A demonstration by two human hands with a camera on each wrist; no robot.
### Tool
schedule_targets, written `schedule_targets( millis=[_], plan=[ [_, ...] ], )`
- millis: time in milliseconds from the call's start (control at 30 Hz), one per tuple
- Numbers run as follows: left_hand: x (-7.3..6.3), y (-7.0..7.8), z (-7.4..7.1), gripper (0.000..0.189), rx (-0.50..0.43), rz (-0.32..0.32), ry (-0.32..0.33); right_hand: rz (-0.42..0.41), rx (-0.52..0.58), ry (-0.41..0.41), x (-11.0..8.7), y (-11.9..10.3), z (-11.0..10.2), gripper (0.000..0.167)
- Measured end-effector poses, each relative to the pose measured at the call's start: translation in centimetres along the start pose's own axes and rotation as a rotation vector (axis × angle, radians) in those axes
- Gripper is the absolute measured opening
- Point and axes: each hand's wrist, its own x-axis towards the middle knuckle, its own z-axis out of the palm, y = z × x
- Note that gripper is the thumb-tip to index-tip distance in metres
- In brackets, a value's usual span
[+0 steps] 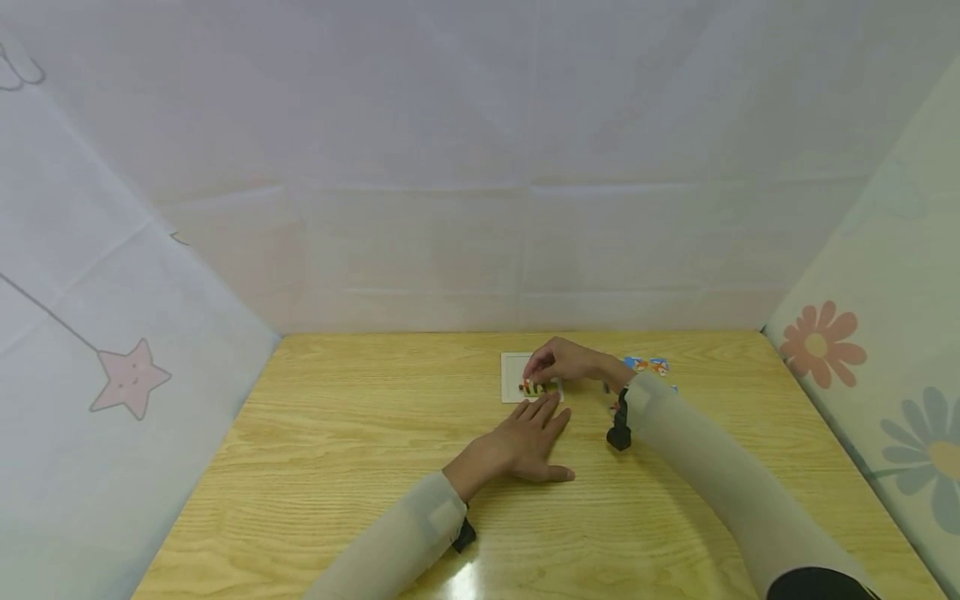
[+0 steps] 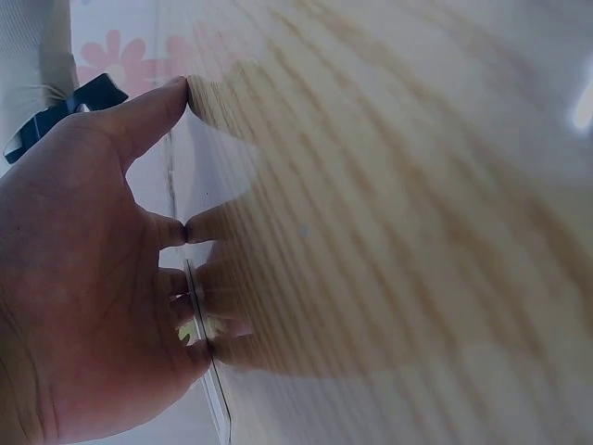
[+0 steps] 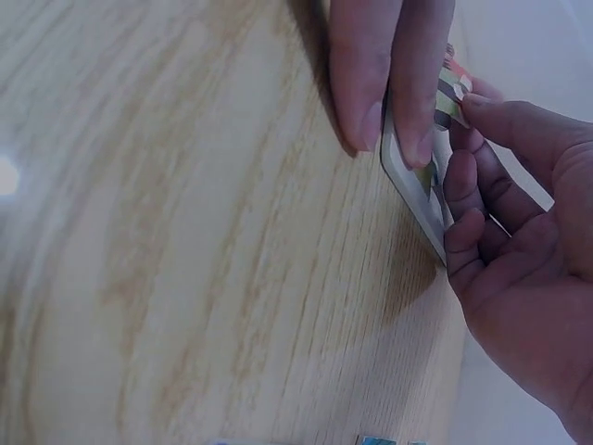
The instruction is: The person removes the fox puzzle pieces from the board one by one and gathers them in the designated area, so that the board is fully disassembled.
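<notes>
A small white puzzle tray [image 1: 506,377] lies near the table's back edge. My right hand [image 1: 568,361] is over it, pinching a green, black-striped puzzle piece [image 3: 448,100] between thumb and fingers. The piece looks tilted in the right wrist view. More striped picture [image 1: 532,389] shows on the tray below the fingers; the hand partly hides it. My left hand [image 1: 531,442] rests with spread, straight fingers on the table in front, its fingertips at the tray's near edge. In the left wrist view the tray's edge [image 2: 219,408] shows beyond the left fingers.
Several loose blue and orange picture pieces [image 1: 658,366] lie to the right of the tray, partly hidden behind the right wrist. A wood-grain table [image 1: 337,433] spreads around, with a pale cloth wall [image 1: 420,250] behind and cloth on both sides.
</notes>
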Motion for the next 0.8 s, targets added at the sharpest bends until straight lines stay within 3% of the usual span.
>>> schedule_targets(
  millis=[367, 800],
  plan=[
    [0.2, -0.2, 0.4, 0.099, -0.006, 0.001, 0.009, -0.008, 0.004, 0.052, -1.0, -0.3, -0.5, 0.018],
    [0.2, -0.1, 0.3, 0.102, -0.007, -0.021, 0.017, 0.001, 0.021, 0.103, -4.1, -0.4, -1.7, 0.02]
  ],
)
